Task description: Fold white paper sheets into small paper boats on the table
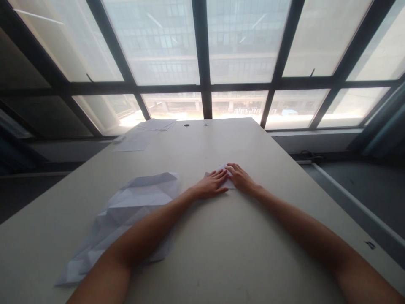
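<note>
Paper (230,182), folded, under fingertips of left hand (210,185), right hand (241,177), both flat (fingers extended, not gripping)

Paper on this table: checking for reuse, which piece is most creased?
The large sheet by the left arm, covered in fold lines; the small piece lies under the left hand and right hand; the far sheets lie flat.

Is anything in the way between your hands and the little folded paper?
No, nothing is: the left hand and right hand both touch the small folded paper. The big creased sheet lies off to the left, not between them.
</note>
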A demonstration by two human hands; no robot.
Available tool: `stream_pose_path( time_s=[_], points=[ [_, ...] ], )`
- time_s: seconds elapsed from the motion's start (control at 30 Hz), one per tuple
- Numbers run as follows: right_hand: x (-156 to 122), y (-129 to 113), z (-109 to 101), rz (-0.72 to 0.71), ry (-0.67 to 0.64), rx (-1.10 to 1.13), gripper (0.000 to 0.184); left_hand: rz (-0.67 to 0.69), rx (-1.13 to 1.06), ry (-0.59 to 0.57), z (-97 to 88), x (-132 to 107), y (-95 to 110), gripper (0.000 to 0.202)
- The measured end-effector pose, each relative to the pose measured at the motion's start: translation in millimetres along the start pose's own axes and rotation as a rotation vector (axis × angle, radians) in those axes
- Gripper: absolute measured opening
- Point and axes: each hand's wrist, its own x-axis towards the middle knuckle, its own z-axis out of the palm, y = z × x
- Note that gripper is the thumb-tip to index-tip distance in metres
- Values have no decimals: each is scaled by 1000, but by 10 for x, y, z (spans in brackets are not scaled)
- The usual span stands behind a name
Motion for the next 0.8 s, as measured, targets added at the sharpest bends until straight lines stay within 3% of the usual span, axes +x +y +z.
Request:
stream_pose_path(
  time_s=[0.1, 0.23, 0.53, 0.8],
  points=[
    [-13, -9, 82, -106, -142, 95, 53, -24, -15, -7, 15, 12, 1, 70],
    [-19, -38, 135, -29, -284, 71, 65, -56, -48, -8, 18, 16, 14, 73],
    [5, -12, 97, 52, -333, -16, 85, -100, -54, -51, -37, 18, 51, 77],
    [21, 103, 92, 43, -353, -48, 72, -148, 19, -70, -31, 23, 25, 78]
  ],
)
